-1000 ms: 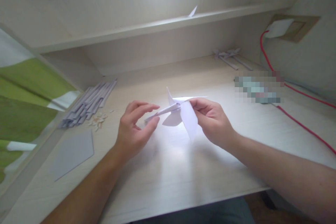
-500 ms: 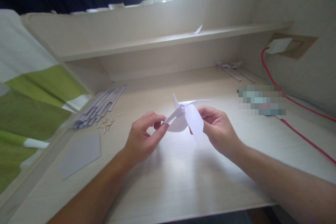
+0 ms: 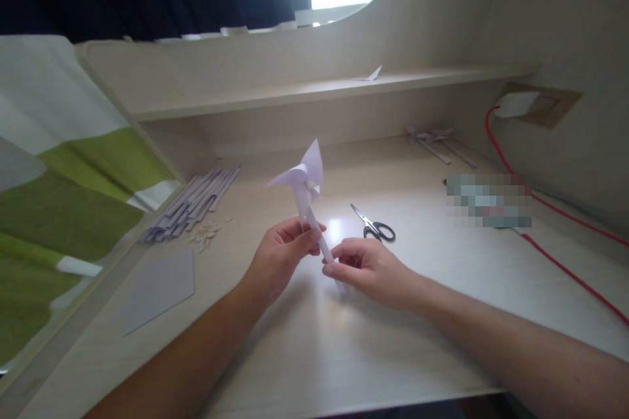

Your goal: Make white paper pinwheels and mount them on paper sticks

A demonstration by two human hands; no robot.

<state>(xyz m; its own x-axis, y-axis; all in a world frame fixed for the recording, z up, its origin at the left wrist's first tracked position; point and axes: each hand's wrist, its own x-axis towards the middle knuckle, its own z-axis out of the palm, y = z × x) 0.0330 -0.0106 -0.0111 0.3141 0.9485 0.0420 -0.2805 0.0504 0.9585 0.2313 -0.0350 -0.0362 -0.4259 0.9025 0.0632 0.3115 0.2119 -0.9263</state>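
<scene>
A white paper pinwheel [image 3: 307,180] is held tilted above the desk, its blades up and to the left, its rolled paper stick slanting down to the right. My left hand [image 3: 289,252] pinches the stick just below the blades. Lower on the same stick, my right hand [image 3: 368,272] closes with thumb and fingers. Black-handled scissors [image 3: 376,226] lie on the desk just beyond my right hand, blades pointing away to the left.
Several rolled paper sticks [image 3: 194,203] lie at the left, beside a pile of small pale pieces [image 3: 204,234] and a paper sheet [image 3: 160,291]. Finished-looking pinwheels [image 3: 432,141] rest at the back right. A red cable [image 3: 574,278] runs along the right; folded paper [image 3: 372,74] sits on the shelf.
The pinwheel has turned so its blades stand up and left and its stick shows. My right hand has moved down onto the stick, and the scissors have come into view.
</scene>
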